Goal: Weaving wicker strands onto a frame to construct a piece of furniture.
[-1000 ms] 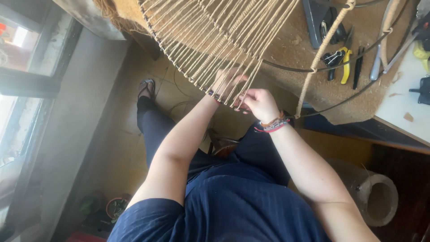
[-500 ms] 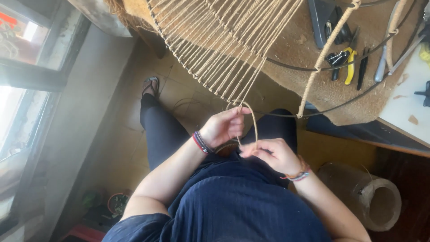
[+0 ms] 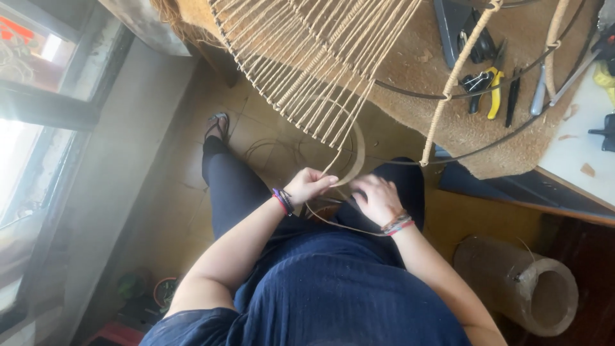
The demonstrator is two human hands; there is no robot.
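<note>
Tan cord point(image 3: 356, 150) looped at centre, below woven frame point(image 3: 307, 57) at 12 o'clock. Left hand point(image 3: 309, 186) closed on cord end. Right hand point(image 3: 378, 197) curled beside it, grip hidden. Pliers point(image 3: 492, 90) seen on tabletop point(image 3: 576, 160) at 2 o'clock.

Rough, matt jute cord point(image 3: 349, 163) loops between both hands; the woven strands point(image 3: 314, 70) look coarse and fibrous, wound on a thin dark metal frame point(image 3: 410, 95) over nubbly brown matting point(image 3: 448, 122).
</note>
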